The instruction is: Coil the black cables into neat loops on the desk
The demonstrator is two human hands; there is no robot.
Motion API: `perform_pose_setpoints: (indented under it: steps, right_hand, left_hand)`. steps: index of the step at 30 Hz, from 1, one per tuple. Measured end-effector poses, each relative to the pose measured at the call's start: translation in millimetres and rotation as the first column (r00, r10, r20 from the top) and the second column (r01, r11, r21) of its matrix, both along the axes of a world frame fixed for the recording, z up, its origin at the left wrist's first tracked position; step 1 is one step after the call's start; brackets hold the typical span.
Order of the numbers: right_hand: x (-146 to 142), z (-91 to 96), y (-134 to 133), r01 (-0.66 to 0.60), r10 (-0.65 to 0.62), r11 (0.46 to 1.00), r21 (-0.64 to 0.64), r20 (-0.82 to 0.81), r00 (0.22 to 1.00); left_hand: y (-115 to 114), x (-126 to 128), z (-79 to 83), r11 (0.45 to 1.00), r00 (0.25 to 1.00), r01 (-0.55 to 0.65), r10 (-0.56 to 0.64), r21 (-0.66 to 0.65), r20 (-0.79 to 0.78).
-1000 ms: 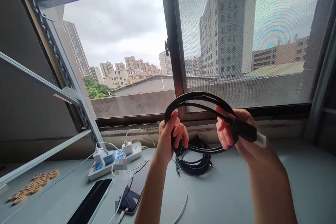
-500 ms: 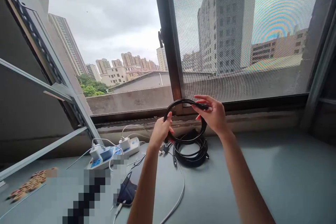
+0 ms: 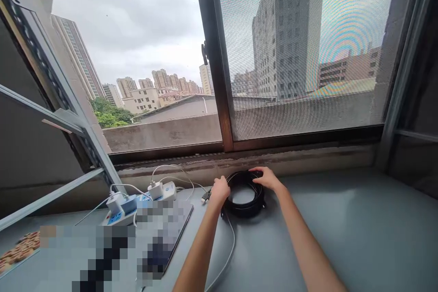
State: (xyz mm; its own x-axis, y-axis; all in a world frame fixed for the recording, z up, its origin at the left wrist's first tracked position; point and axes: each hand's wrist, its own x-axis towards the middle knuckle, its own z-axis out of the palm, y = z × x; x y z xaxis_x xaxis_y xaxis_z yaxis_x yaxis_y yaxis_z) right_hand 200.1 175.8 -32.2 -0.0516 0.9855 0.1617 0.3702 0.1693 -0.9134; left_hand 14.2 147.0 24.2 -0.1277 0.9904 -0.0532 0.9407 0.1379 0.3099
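A coil of black cable lies on the grey table just below the window sill. My left hand grips the coil's left side with curled fingers. On the coil's far right rim rests my right hand, its fingers bent over the cable. Both arms reach far forward. A black plug end sticks out to the left of my left hand.
A white power strip with white chargers sits left of the coil, and a white cord trails toward me. Blurred devices lie front left. Small wooden pieces sit at the far left. A metal shelf frame slants at left.
Both hands have lowered the raised black cable loop away from me and set it down onto the coil on the table. The view shifted slightly right.
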Motion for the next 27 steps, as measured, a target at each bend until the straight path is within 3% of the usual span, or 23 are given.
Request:
perform_pose_setpoints:
  steps: [10, 17, 22, 27]
  right_hand:
    - [-15, -31.8, 0, 0.296, -0.271, 0.947, 0.126, -0.181, 0.945]
    - [-15, -46.0, -7, 0.446, -0.411, 0.890, 0.093, -0.257, 0.874]
    - [-11, -50.7, -11, 0.516, -0.471, 0.851, 0.096, -0.292, 0.832]
    - [-8, -54.1, -18, 0.529, -0.488, 0.841, 0.111, -0.265, 0.831]
  left_hand:
    - [1, -1, -32.3, 0.989, 1.000, -0.003, 0.005, 0.151, -0.010]
    - [-24, 4, -36.7, 0.934, 0.997, -0.081, 0.080, 0.347, 0.018]
    - [-39, -5, -43.2, 0.921, 0.990, -0.139, 0.122, 0.365, 0.069]
    - [-52, -24, -43.0, 0.928, 0.992, -0.122, 0.118, 0.352, 0.033]
